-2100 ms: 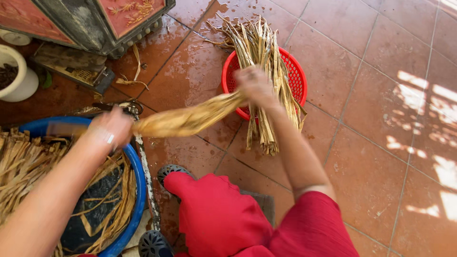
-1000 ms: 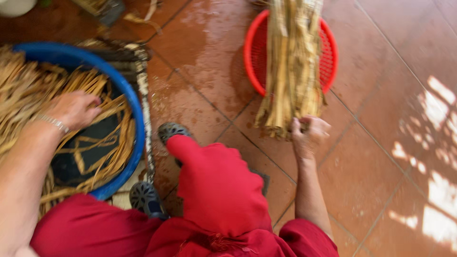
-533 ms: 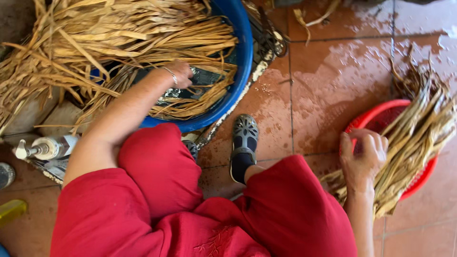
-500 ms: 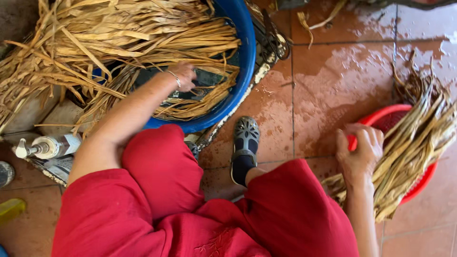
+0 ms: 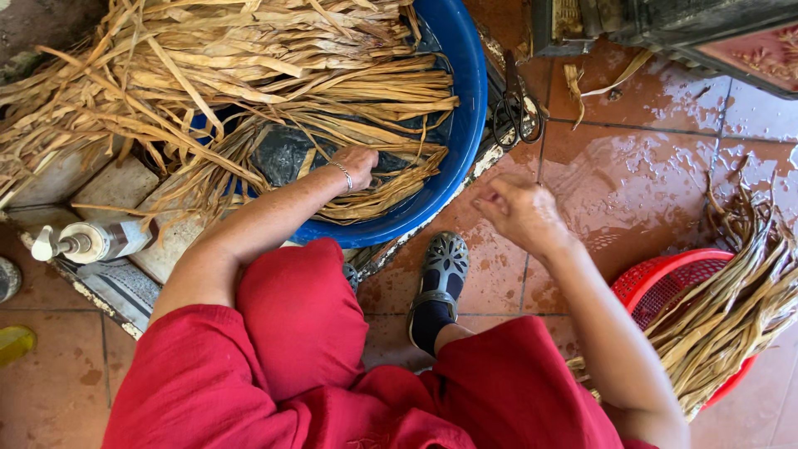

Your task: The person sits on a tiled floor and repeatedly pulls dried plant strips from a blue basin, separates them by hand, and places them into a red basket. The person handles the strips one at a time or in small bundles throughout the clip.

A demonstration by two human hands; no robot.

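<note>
My left hand (image 5: pixel 359 164), a thin bracelet on its wrist, reaches into the blue tub (image 5: pixel 465 100) and closes on dry tan leaf strips (image 5: pixel 249 75) that fill the tub and spill over its left side. Above the wet tiles just right of the tub hovers my right hand (image 5: pixel 519 212), blurred, fingers loosely curled and holding nothing. A red plastic basket (image 5: pixel 665 278) stands at the right, loaded with a bundle of sorted strips (image 5: pixel 731 308) hanging over its rim.
Scissors (image 5: pixel 515 112) lie on the tub's right edge. A pump bottle (image 5: pixel 91 241) lies on a block at the left. A dark carved cabinet (image 5: pixel 682 29) stands at the top right. My red trousers and a grey sandal (image 5: pixel 440 274) fill the foreground on wet terracotta tiles.
My right hand has left the bundle in the red basket and swung left toward the blue tub. My left hand stays among the strips in the tub.
</note>
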